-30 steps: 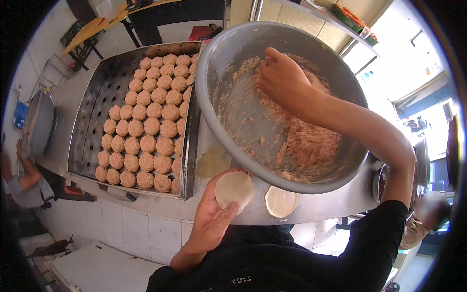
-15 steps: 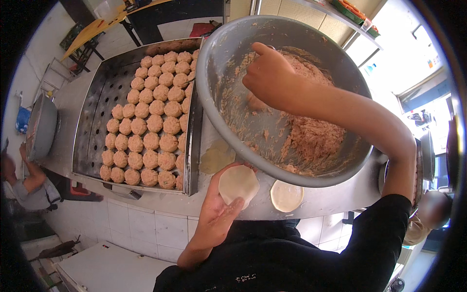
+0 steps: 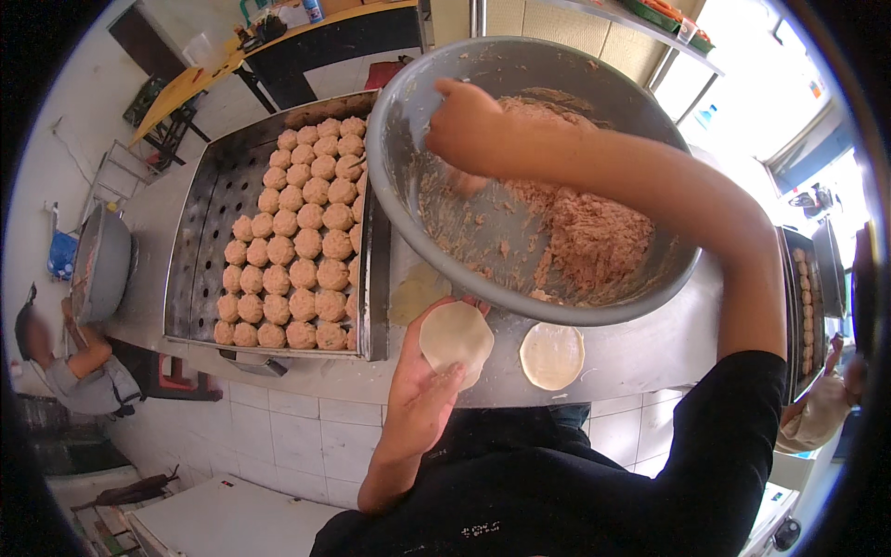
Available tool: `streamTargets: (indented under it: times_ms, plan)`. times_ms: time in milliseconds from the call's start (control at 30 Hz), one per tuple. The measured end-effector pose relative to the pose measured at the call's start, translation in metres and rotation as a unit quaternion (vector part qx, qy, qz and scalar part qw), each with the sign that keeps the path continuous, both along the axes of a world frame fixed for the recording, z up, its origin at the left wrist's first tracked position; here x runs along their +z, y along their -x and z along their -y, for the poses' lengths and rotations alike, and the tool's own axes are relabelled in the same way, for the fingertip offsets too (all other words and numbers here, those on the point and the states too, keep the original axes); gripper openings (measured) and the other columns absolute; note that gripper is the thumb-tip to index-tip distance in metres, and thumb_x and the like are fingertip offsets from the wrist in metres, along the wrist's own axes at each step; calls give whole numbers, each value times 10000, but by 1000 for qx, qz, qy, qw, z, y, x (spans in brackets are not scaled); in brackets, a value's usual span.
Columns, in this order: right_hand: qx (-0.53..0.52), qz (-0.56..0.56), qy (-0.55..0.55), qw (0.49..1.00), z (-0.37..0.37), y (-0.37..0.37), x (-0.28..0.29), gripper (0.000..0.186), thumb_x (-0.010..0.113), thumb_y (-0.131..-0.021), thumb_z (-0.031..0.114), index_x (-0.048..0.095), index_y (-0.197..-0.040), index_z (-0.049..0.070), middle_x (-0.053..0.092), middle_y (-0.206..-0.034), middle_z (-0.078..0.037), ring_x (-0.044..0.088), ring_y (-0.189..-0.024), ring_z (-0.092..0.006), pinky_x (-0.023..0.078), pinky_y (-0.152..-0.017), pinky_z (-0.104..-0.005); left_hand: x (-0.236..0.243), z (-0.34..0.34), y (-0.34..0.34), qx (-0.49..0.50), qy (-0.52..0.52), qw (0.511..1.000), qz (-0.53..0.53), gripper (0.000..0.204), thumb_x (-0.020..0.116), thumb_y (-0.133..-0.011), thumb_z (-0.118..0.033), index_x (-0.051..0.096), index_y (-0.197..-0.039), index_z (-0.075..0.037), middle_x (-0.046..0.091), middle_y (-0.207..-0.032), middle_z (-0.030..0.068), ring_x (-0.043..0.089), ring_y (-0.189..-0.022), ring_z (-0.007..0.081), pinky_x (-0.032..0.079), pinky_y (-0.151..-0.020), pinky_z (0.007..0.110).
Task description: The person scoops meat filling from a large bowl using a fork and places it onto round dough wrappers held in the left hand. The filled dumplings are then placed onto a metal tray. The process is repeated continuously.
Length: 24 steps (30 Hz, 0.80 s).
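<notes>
My left hand (image 3: 422,399) holds a pale round dough wrapper (image 3: 453,336) on its palm, with the thumb over its lower edge. My right hand (image 3: 469,130) is curled inside the large grey bowl (image 3: 520,306), near its left inner wall, on something I cannot make out, blurred pink filling below it. A mass of pink minced filling (image 3: 594,237) lies in the bowl. A flat round dough piece (image 3: 552,356) rests below the bowl. To the left, a metal tray with holes (image 3: 209,232) holds rows of pink filled dumplings (image 3: 306,243).
A person (image 3: 70,362) stands at another grey bowl (image 3: 104,265) on the far left. Another person (image 3: 817,408) is at the right beside a long tray (image 3: 800,306). The metal worktable (image 3: 650,371) carries everything before me. Behind are a yellow table (image 3: 186,88) and a shelf (image 3: 608,14).
My right hand has moved left across the bowl, toward its left inner wall. My left hand still holds the wrapper. The view has shifted slightly, showing more of the right-hand tray.
</notes>
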State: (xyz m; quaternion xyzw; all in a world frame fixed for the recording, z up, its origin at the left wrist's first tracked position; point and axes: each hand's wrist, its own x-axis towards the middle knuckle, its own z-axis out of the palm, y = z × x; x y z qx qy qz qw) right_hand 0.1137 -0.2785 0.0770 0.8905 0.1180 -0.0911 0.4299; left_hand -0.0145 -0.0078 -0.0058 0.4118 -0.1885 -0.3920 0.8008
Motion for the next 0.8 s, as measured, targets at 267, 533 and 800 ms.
streamTargets:
  times_ms: [267,533,800]
  plan:
    - [-50,22,134,989,27,-34,3,334,654,-1018,371,794,-1293,243,779,-1310,17,646,-1343,-171,305,-1223,-470,-2,3,1,14,-18,1000,-4,717,550,-985,58,294,-1654,21,483,-1619,228,472,-1525,320,335,-1289,465]
    - [-40,-32,-220,974,11,24,18,205,668,-1026,293,823,-1007,160,797,-976,-54,742,-977,-228,430,-997,-445,1,-2,-2,9,-10,999,-32,701,503,-986,123,311,-1648,-4,435,-1671,226,429,-1569,326,329,-1294,452]
    - [-21,185,-552,813,4,136,76,142,689,-1045,185,743,-1064,55,734,-863,-127,698,-760,-288,519,-704,-433,42,-20,-18,157,30,987,-6,716,427,-945,133,317,-1640,-1,362,-1699,317,386,-1595,396,351,-1303,484]
